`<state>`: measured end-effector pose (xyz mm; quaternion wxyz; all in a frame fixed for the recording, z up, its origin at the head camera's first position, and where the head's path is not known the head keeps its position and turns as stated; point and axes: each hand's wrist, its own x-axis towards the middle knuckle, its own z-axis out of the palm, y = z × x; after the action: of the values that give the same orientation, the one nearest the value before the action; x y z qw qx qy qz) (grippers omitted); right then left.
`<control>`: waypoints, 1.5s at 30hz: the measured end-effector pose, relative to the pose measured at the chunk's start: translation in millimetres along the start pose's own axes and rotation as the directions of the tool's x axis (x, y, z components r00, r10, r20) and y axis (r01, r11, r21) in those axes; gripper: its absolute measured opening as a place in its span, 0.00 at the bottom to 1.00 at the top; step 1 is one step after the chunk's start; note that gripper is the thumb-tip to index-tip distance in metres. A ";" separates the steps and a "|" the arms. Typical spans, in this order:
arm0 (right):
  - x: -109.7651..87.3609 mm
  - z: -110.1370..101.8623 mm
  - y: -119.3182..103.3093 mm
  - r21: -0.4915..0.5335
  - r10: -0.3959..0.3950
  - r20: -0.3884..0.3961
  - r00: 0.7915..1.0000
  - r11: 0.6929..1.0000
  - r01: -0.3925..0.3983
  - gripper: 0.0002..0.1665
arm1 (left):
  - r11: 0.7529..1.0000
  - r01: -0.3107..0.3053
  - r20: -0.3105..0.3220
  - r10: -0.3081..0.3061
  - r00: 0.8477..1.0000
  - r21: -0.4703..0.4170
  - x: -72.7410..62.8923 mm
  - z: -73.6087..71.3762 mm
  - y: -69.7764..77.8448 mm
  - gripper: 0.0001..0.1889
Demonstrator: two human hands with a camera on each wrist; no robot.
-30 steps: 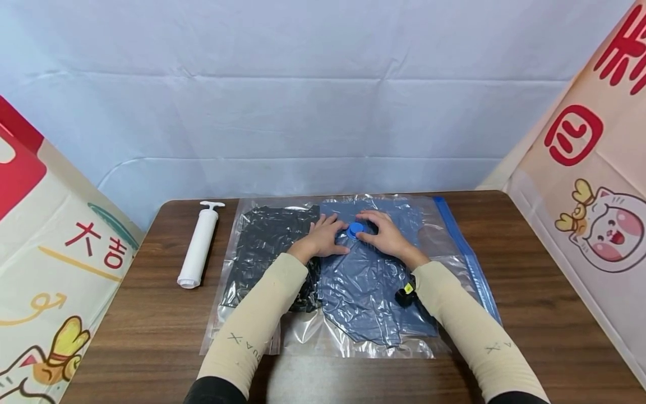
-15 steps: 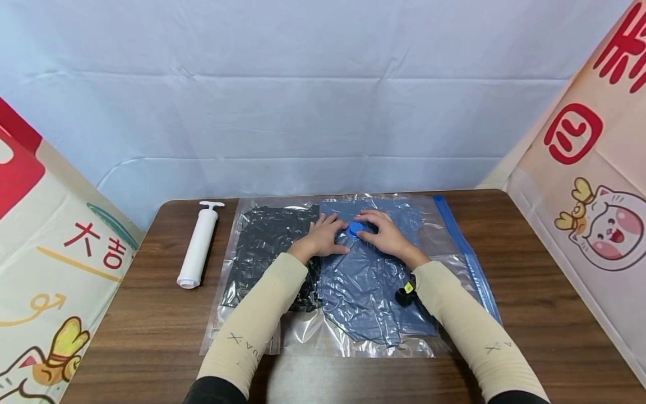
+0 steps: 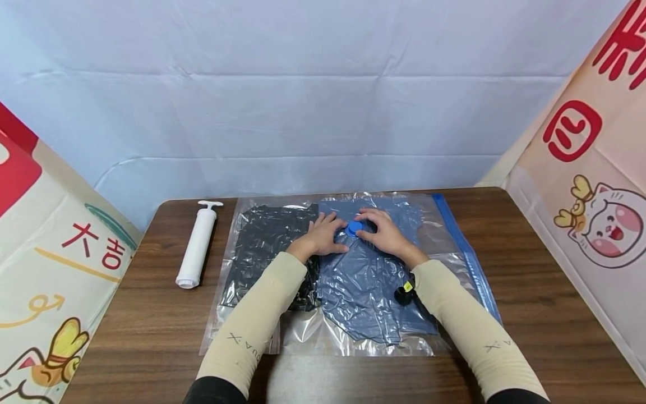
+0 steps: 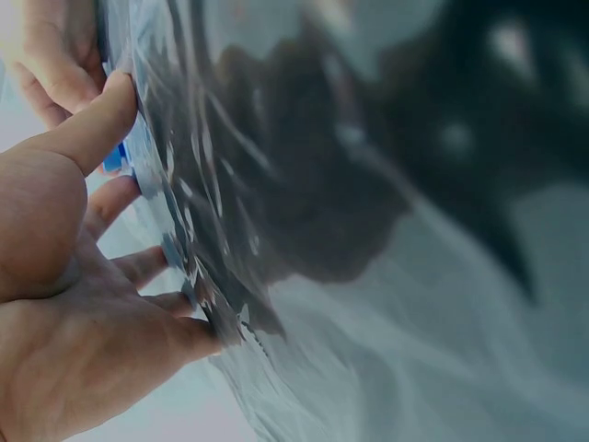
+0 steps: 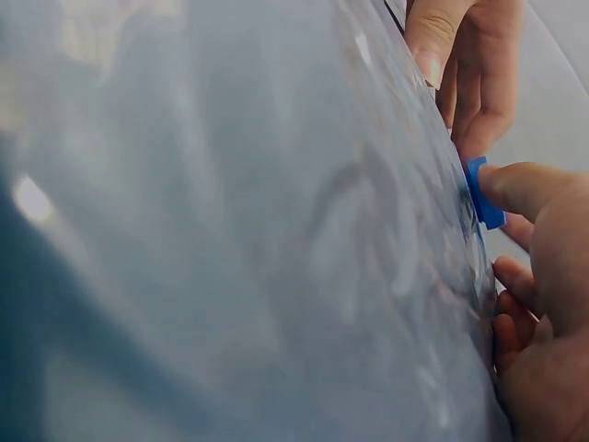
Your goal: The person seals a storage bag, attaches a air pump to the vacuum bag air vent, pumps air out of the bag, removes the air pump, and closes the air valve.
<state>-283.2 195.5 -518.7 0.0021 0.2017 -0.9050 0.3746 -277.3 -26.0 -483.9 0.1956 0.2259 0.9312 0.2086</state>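
Note:
A clear plastic vacuum storage bag (image 3: 303,331) lies flat on the table, with folded black cloth (image 3: 267,235) on its left and blue cloth (image 3: 360,292) on its right inside. A round blue valve cap (image 3: 354,228) sits on the bag over the blue cloth. My right hand (image 3: 382,233) pinches this cap, its thumb against the side in the right wrist view. Left of the cap, my left hand (image 3: 319,238) rests on the bag with fingers spread, fingertips touching the plastic in the left wrist view. A blue zip edge (image 3: 464,247) runs down the bag's right side.
A white hand pump (image 3: 197,247) with a T-handle lies on the brown wooden table (image 3: 545,314) left of the bag. A small black item with a yellow tag (image 3: 404,293) is by the right sleeve. A pale cloth backdrop (image 3: 303,112) hangs behind.
Both hands keep their places at the blue cap. The head view has shifted very slightly; nothing else has visibly moved.

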 end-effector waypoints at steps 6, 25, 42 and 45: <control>-1.1 -0.5 -1.6 0.002 -0.004 0.013 1.000 1.000 0.004 0.27 | 1.000 0.002 0.008 -0.002 1.000 0.003 0.4 -0.9 0.2 0.35; -0.7 1.3 -1.7 -0.001 -0.007 0.011 1.000 1.000 0.007 0.24 | 1.000 0.009 -0.002 -0.009 1.000 -0.002 1.2 -1.2 -0.8 0.35; -2.5 0.9 -0.6 0.002 -0.016 0.004 1.000 1.000 0.016 0.26 | 1.000 0.008 -0.003 -0.008 1.000 0.004 0.8 -0.1 1.6 0.35; -2.5 1.1 -0.4 0.008 -0.008 0.003 1.000 1.000 0.008 0.22 | 1.000 0.010 -0.004 -0.010 1.000 0.006 0.4 -0.6 2.2 0.35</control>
<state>-280.6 195.4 -519.6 0.0013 0.2059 -0.9026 0.3780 -277.2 -24.2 -482.4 0.1944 0.2213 0.9333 0.2053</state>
